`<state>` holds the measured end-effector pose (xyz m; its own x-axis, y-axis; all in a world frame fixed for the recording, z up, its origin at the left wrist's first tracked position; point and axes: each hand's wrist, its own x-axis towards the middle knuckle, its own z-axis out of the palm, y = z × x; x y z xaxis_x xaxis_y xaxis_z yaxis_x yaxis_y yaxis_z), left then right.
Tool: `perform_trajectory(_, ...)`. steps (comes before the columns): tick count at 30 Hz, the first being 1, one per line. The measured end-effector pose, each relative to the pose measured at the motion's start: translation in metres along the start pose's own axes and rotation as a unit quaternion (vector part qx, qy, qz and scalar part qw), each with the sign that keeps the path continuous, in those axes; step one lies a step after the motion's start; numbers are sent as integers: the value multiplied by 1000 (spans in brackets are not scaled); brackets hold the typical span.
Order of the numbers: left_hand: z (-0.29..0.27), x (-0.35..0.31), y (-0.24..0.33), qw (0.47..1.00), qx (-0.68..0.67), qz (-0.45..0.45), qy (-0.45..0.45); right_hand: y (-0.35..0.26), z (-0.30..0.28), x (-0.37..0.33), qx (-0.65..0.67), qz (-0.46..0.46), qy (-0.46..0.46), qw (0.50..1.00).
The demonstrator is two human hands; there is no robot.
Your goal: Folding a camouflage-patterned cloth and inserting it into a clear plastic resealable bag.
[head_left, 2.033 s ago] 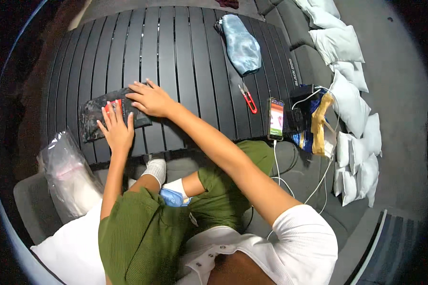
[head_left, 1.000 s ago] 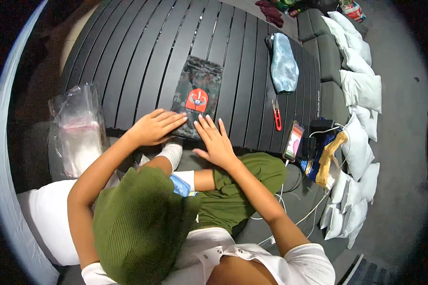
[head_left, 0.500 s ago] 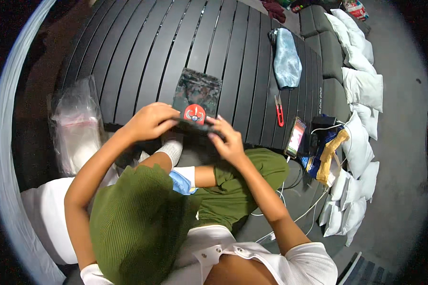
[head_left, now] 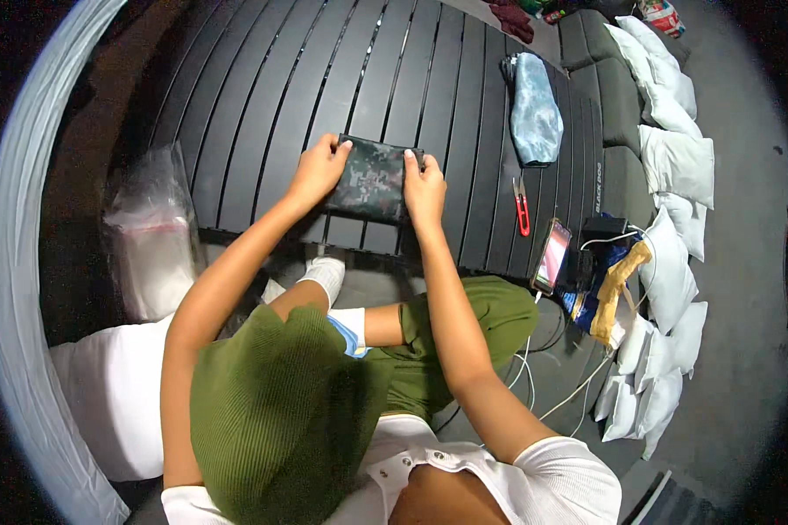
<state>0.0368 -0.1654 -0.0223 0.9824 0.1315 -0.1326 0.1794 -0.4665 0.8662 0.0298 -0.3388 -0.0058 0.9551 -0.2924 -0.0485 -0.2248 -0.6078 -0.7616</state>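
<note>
Both hands, left hand (head_left: 317,171), right hand (head_left: 425,188), now gripping lifted, folded camouflage pouch (head_left: 370,181)

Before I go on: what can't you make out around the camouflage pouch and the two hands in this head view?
Underside of the camouflage pouch: faces away from the camera.
Left hand and right hand fingertips: curled over the pouch's ends, hidden.
Pouch contents: closed fabric, nothing shows.
Clear plastic bag contents: glare and fisheye blur.
Phone screen: too small to read.
Red snips: too small to tell if open.

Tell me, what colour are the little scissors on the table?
Red. The scissors show clearly in the head view, right of the hands.
</note>
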Motion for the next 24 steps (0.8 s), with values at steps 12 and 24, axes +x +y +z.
perform_trajectory(12, -23, 2, 22, 976, 214, 46, -13, 4, -34, 25, 38, 24, -54, 998)
perform_trajectory(24, -33, 63, 25, 857, 264, 255, -363, -32, -30, 65, -240, -189, -432, 849)
